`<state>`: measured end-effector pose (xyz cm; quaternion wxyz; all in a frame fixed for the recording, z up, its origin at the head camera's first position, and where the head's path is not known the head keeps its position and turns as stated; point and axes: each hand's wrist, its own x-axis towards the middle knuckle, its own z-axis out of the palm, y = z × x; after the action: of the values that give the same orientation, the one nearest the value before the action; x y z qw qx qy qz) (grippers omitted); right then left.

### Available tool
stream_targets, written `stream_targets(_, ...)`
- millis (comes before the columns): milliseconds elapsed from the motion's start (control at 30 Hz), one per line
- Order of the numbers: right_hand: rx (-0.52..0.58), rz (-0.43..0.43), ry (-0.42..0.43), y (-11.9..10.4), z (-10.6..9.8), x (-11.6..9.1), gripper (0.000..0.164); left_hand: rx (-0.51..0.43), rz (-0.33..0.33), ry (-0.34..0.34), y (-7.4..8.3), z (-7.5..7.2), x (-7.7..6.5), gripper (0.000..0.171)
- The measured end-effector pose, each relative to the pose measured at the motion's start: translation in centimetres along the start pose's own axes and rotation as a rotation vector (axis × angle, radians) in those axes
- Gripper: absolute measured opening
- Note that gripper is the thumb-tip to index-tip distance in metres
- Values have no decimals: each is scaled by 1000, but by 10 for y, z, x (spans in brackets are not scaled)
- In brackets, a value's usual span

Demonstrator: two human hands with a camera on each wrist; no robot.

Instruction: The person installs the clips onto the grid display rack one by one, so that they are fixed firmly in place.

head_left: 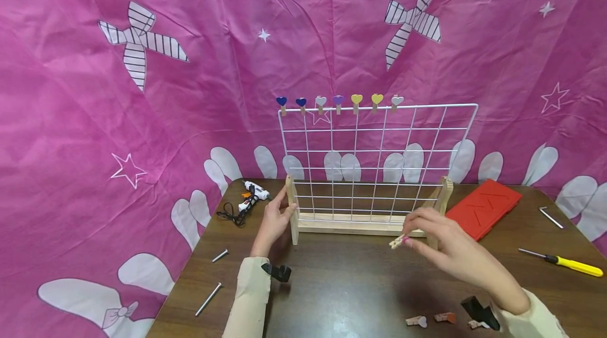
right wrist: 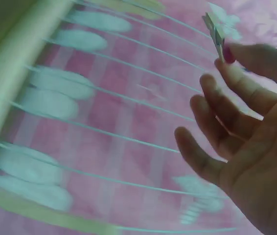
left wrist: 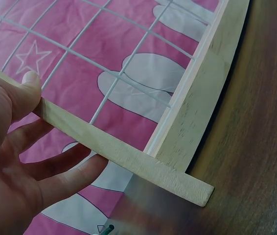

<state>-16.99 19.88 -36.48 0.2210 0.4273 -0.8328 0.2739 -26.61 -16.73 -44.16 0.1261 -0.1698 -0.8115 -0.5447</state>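
Brown wooden tabletop (head_left: 332,285), pink printed cloth (head_left: 199,96) behind. Mini wooden clothespin (head_left: 397,242) at half past four in the head view, pinched in the right hand (head_left: 448,246), thumb and forefinger nearly together. Probably very light, stiff, springy; best taken by its paired tails, small enough to slip. Pale bare wood, dark-pink piece at the held end, its shape mostly thumb-hidden. Left hand (head_left: 275,222), toward seven o'clock, grips the wire grid rack's (head_left: 351,226) left wooden upright (head_left: 294,225), thumb opposing fingers.

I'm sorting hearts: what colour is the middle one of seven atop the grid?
The middle heart is purple, clearest in the head view.
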Motion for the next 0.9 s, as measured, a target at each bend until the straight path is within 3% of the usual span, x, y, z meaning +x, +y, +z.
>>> stream_targets(133,-97,-61,94,-6,-34,32,12,-3,-8,8,0,-1,0,58)
stream_targets(167,-126,-81,113,-7,-42,40,12,-2,-11,8,0,-1,0,58)
stream_targets(300,-268,-143,132,-11,-69,69,37,10,-25,11,0,0,-1,58)
stream_targets(367,-343,-161,119,-12,-82,82,25,15,-23,15,1,0,-1,58)
stream_targets(467,-444,-154,89,-12,-98,99,8,15,-14,20,2,1,-1,57)
stream_targets(667,-572,-120,65,-7,-121,128,11,12,13,15,1,0,0,58)
stream_targets(900,-629,-69,55,2,-139,154,12,-7,30,-8,-4,-1,2,58)
